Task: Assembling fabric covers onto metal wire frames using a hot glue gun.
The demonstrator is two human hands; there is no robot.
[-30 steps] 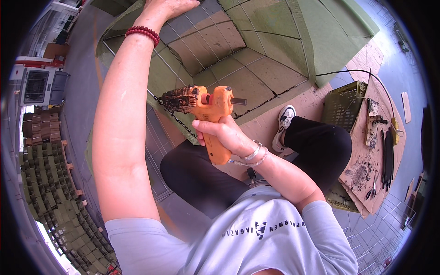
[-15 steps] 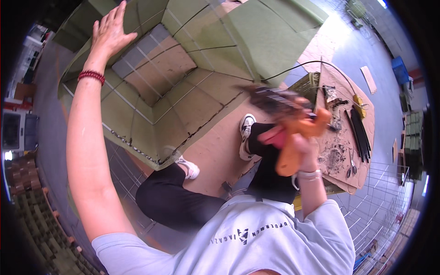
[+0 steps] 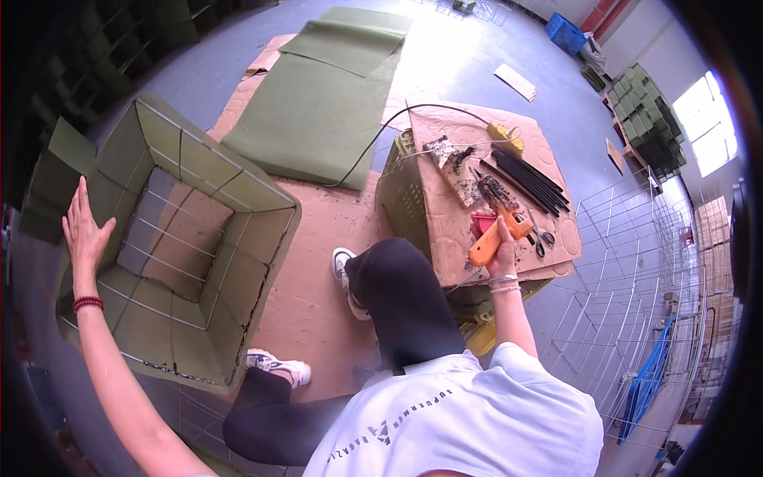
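Observation:
My left hand (image 3: 87, 226), fingers spread flat, is at the left side of a green box-like liner with a metal wire grid (image 3: 266, 238); whether the palm presses on it I cannot tell. Dark, glossy glue runs along the liner's near and right edges. My right hand (image 3: 504, 256) is wrapped round the handle of an orange glue gun (image 3: 486, 248). The gun's blackened front end is over a cardboard-topped crate (image 3: 441, 250), beside a smeared white packet (image 3: 451, 176). Black glue sticks (image 3: 528, 183) and a pair of scissors (image 3: 544, 242) lie close by.
A power strip (image 3: 506, 137) with a dark cable sits at the cardboard's far edge. Green sheets (image 3: 318, 103) lie on the floor ahead. Wire grid panels (image 3: 628, 262) stand at the right. Farther off are a blue basket (image 3: 566, 35) and stacked green goods (image 3: 648, 119).
My right hand has brought the glue gun from beside the liner over to the cardboard top. The view has swung right. My left hand stays spread at the liner's left side.

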